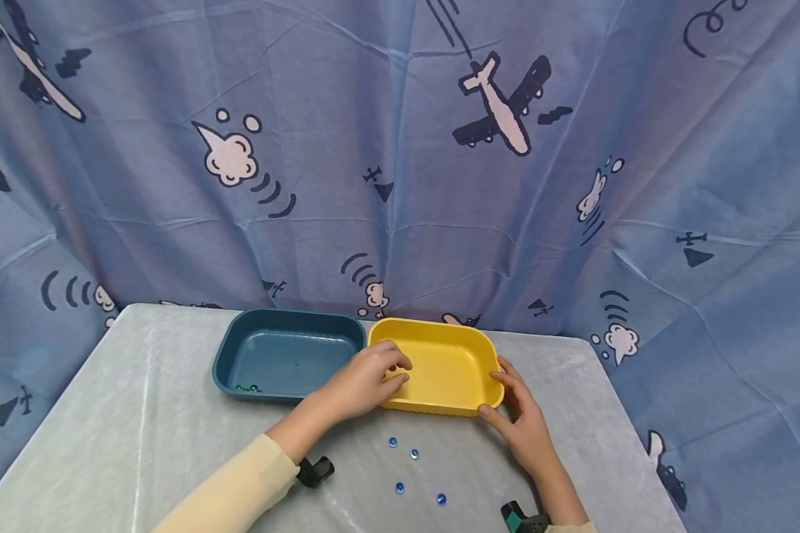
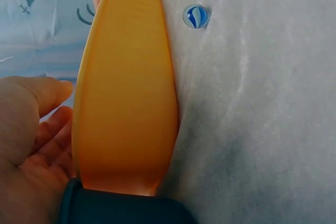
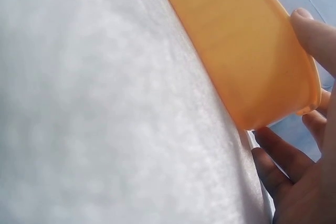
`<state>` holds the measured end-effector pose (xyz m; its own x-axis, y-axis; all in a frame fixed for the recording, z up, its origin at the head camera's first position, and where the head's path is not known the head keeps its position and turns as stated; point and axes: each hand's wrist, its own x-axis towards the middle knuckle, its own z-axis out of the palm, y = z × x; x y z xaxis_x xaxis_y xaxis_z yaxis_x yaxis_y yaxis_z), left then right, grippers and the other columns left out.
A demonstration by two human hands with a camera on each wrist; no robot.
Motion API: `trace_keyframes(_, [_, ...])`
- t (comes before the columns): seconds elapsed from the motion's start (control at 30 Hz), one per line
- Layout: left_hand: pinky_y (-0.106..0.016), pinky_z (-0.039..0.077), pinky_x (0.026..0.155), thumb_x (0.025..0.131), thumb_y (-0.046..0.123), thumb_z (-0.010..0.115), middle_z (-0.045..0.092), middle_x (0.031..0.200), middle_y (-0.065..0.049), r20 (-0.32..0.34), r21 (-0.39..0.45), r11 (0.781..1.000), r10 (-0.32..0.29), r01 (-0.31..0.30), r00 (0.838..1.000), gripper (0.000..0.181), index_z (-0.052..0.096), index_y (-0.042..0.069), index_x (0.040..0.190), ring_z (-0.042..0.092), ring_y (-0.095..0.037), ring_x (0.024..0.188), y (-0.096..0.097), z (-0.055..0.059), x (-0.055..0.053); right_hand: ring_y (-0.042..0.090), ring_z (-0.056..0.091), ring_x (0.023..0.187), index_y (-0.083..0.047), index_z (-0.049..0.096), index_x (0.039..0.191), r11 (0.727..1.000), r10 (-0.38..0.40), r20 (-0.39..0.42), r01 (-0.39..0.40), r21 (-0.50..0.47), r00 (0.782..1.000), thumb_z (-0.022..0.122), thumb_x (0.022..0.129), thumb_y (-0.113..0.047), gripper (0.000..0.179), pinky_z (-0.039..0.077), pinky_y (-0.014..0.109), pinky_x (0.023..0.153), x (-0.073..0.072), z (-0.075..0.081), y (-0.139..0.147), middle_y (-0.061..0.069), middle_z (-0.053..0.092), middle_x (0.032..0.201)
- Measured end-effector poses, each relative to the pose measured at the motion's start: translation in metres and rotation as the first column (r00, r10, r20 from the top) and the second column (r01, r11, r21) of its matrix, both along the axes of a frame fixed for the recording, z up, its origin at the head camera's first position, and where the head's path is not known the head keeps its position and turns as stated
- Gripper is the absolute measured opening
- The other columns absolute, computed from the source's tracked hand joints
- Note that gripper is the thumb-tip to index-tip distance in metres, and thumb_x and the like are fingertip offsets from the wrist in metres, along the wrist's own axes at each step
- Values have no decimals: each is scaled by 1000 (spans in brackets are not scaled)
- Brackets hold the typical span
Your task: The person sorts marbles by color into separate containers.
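Observation:
My left hand (image 1: 365,379) hangs over the left end of the yellow tray (image 1: 450,369), its thumb and fingers loosely bent and apart. No object shows between them in the left wrist view. At the tray's right end my right hand (image 1: 524,422) grips the rim, with the thumb at the near corner and the fingers around the end wall. Several clear glass marbles with blue swirls (image 1: 399,488) lie on the table in front of the yellow tray. A few small green marbles (image 1: 253,389) sit in the near left corner of the dark teal tray (image 1: 293,355).
The teal tray stands directly left of the yellow one, close against it. Both are near the back edge of the table, which has a pale grey cloth (image 1: 147,444). Behind it hangs a blue curtain (image 1: 320,185) printed with planes.

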<state>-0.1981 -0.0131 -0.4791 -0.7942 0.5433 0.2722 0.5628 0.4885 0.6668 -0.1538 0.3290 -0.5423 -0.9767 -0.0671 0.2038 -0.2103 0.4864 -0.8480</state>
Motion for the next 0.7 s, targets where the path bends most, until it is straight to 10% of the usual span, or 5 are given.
trace_keyframes(0.3, [-28,62,89,105,14,77,68,111,2,-15,87,996,5,-4,1000,17,78,6,120,64,-15,100,-5,2,8,-3,42,147,-15,58,152,1000,2,-6,-2,6,1000,82,101,-16,56,38,8,113,1,1,-1,-3,31,178])
trace_keyframes(0.7, [-21,58,76,102,10,80,68,102,3,-47,184,979,-85,92,995,12,77,10,114,62,-14,90,-16,-7,46,-2,44,144,-19,59,152,1000,-10,-5,10,29,1000,82,102,-19,55,38,6,112,0,-1,-1,-3,30,178])
